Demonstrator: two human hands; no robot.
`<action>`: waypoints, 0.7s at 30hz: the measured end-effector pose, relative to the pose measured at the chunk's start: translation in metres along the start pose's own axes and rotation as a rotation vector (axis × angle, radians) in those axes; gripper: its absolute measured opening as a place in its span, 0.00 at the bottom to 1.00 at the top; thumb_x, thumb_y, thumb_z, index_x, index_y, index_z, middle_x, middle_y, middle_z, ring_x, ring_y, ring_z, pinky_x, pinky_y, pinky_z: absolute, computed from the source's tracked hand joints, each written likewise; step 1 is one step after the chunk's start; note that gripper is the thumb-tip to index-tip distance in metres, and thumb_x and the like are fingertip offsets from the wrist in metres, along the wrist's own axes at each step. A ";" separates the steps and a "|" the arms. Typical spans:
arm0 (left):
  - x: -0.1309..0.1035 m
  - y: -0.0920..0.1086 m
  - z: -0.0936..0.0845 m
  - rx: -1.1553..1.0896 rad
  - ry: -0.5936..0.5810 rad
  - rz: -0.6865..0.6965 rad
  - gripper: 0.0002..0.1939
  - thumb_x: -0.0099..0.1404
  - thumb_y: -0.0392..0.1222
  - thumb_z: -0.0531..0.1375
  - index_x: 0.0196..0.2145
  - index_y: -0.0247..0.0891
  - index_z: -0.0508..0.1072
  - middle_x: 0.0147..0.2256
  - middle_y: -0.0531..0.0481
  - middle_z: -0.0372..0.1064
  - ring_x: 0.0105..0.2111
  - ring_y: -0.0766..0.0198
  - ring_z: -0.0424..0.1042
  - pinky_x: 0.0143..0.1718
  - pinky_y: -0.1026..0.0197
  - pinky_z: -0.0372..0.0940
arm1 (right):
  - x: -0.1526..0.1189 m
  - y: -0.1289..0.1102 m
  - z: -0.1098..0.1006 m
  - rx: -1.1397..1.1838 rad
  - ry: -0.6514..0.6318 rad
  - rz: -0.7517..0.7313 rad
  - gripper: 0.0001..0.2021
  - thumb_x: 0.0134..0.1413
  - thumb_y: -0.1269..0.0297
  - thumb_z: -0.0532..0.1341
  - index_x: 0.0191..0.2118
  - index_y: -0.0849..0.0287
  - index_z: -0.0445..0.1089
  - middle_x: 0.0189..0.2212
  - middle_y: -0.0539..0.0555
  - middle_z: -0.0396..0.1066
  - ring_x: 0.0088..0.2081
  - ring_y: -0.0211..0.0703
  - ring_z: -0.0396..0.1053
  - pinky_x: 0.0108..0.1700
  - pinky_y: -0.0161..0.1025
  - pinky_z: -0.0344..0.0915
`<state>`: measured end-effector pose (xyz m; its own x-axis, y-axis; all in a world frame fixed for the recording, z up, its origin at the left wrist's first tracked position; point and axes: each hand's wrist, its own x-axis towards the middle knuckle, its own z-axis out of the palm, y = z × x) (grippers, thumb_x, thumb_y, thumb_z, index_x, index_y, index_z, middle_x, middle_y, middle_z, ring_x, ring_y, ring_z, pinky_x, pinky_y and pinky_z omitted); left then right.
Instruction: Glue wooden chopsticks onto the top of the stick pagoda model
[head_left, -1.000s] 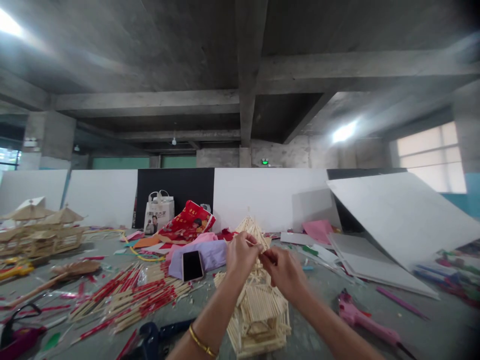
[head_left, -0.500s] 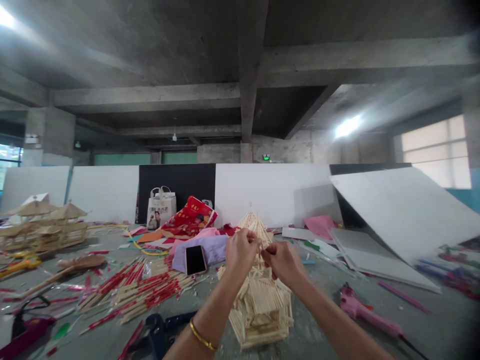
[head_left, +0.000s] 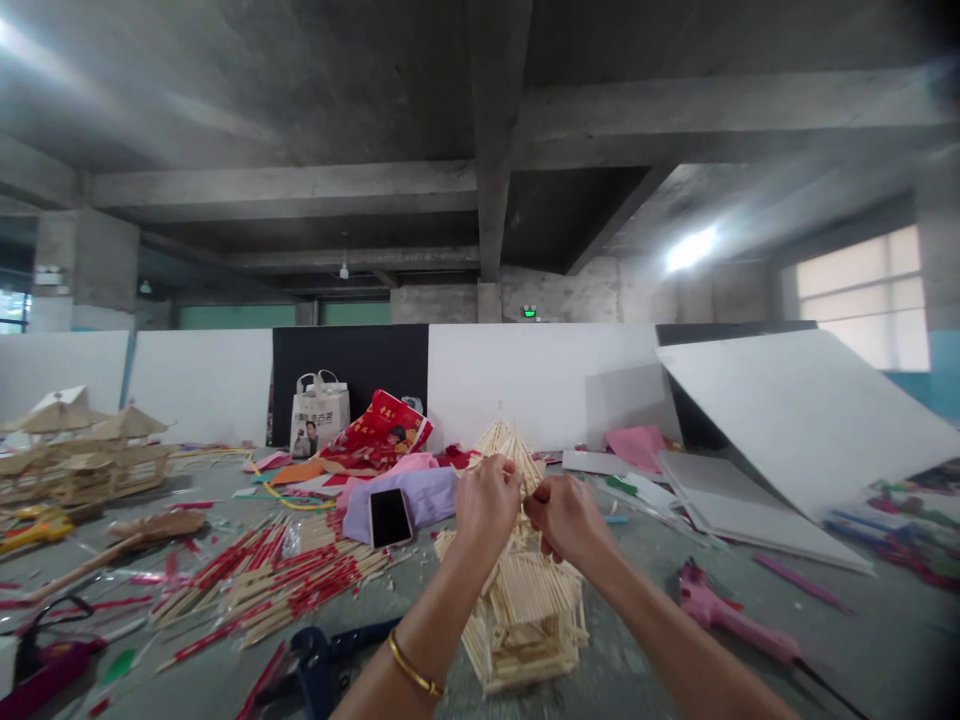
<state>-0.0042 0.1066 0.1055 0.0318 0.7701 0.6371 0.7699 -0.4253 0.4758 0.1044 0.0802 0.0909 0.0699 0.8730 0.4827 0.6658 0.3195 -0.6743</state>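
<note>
Head view shows both hands pinched at the roof of a stick tower (head_left: 525,610): the left hand (head_left: 486,505) and right hand (head_left: 564,515) meet knuckle to knuckle, fingers closed on its thin sticks. It stands on the grey table (head_left: 862,640), between a phone (head_left: 390,517) and a pink glue gun (head_left: 731,622).

The room is a bit dim, and the light comes from a bright lamp (head_left: 690,248) on the ceiling and a big window (head_left: 862,298) on my right. The lamp glares and smears into white streaks. The edges look bent and blurry, and my hands look soft.
</note>
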 end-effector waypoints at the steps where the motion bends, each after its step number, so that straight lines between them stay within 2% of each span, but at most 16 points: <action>1: 0.000 0.000 0.000 -0.002 -0.001 0.005 0.09 0.56 0.42 0.53 0.32 0.39 0.72 0.33 0.48 0.73 0.29 0.64 0.71 0.28 0.66 0.57 | 0.001 0.000 0.000 0.005 0.000 0.004 0.12 0.44 0.67 0.50 0.15 0.59 0.61 0.05 0.47 0.59 0.08 0.34 0.59 0.09 0.27 0.50; 12: 0.003 -0.004 0.004 -0.079 -0.032 -0.012 0.08 0.55 0.41 0.54 0.31 0.39 0.71 0.33 0.48 0.73 0.26 0.65 0.72 0.28 0.66 0.58 | 0.009 0.004 0.001 0.040 -0.057 0.042 0.11 0.41 0.68 0.51 0.13 0.59 0.61 0.06 0.48 0.59 0.08 0.37 0.61 0.08 0.27 0.52; 21: 0.009 -0.001 0.004 -0.203 -0.104 -0.051 0.07 0.55 0.42 0.55 0.30 0.37 0.70 0.20 0.52 0.71 0.16 0.69 0.68 0.20 0.69 0.58 | 0.017 0.004 0.000 0.040 -0.142 0.097 0.11 0.42 0.68 0.51 0.16 0.62 0.66 0.12 0.54 0.67 0.10 0.39 0.63 0.08 0.30 0.56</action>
<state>-0.0023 0.1162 0.1079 0.0697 0.8335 0.5481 0.6285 -0.4633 0.6248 0.1081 0.0970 0.0962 0.0250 0.9429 0.3321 0.6306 0.2429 -0.7372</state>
